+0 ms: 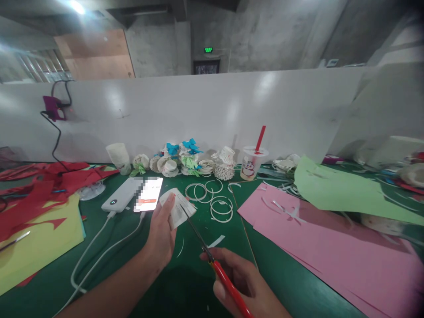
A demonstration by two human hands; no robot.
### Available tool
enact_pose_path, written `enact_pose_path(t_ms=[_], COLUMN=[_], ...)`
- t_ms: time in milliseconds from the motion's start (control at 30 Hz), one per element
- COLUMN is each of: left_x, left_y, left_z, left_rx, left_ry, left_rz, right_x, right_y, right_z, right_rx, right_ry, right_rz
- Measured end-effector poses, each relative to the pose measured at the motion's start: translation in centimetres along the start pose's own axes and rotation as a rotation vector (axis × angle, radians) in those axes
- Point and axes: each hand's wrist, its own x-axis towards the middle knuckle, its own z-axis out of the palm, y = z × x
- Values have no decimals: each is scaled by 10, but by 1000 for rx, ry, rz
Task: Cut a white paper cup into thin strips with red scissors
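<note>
Two hands over green table [185,282], landmark: paper cup piece [177,207]. Far left of cup piece: red paper scraps [36,190] on yellow sheet [39,247]. Nearer left: power bank [121,196] and lit phone [149,194], both cabled, screen blurred. Left hand [162,238] gripping cup piece, thumb pressed on top edge, fingers wrapped under. Cup piece held just above table, close beside phone. Probably light, thin, crushes easily; best pinched near uncut rim, away from blade line. Just right of cup piece: scissors [212,260], blade tips touching its edge, red handles in right hand [245,282], fingers closed around them. Blades look nearly shut; hard to confirm. Beyond cup piece to right: cut paper rings [215,201] flat on table. Behind: row of paper flowers [182,161], white cup [118,157], drink cup with red straw [252,164]. Far right: pink sheet [331,247], light green sheet [344,190]. Right hand cut off by bottom frame edge; handle loops hidden. Underside of cup piece not visible. Right border blurred, objects there unclear.
</note>
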Motion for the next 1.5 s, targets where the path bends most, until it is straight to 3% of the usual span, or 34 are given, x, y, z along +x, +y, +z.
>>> enact_pose_path(t_ms=[167, 500, 800, 1500], left_x=[-2, -1, -2, -1], left_y=[3, 3, 4, 0], left_z=[3, 2, 3, 2], left_rx=[-19, -57, -65, -46], left_ry=[-2, -22, -46, -43], left_rz=[37, 54, 50, 87], right_x=[-1, -1, 0, 1], right_y=[3, -1, 2, 8], right_z=[0, -1, -3, -3], right_rx=[-115, -375, -393, -316], right_ry=[95, 48, 110, 78], right_rz=[-47, -91, -63, -111])
